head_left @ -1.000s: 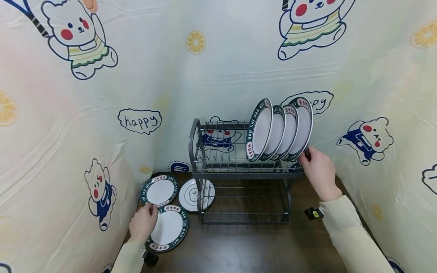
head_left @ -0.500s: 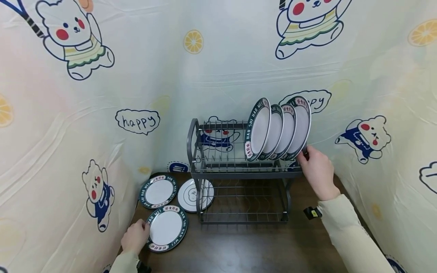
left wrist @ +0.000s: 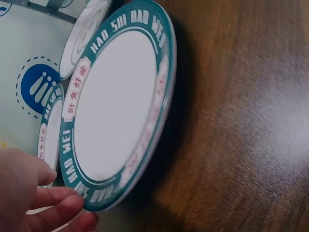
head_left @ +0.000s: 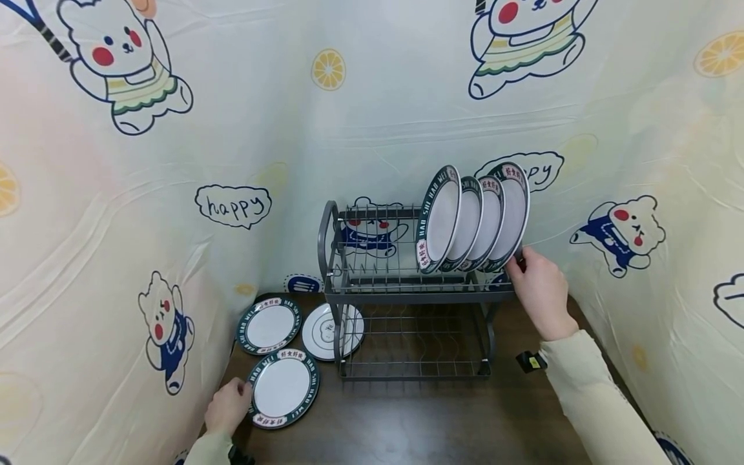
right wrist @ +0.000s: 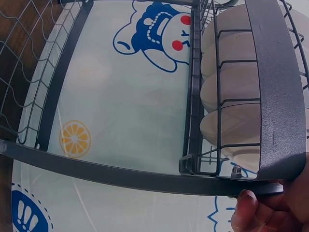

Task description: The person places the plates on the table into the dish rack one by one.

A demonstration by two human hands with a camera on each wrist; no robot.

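My left hand (head_left: 228, 405) is at the left edge of a round plate (head_left: 283, 387) with a green lettered rim, lying face up on the table. In the left wrist view its fingertips (left wrist: 72, 205) are right at the rim, with the thumb apart from them. My right hand (head_left: 542, 294) grips the right end of a two-tier dark metal dish rack (head_left: 418, 299); curled fingers (right wrist: 246, 208) show below the frame in the right wrist view. Several similar plates (head_left: 443, 223) stand on edge, leaning, at the right of the upper tier.
Behind the front plate lies another green-rimmed plate (head_left: 270, 325). A white plate (head_left: 320, 332) lies bottom up beside it, partly behind the rack's left leg. A printed cloth (head_left: 372, 129) hangs behind and along both sides of the brown table (head_left: 407, 423).
My left hand has moved down and left, from between the two green-rimmed plates to the front plate's left edge. The right hand keeps its grip on the rack.
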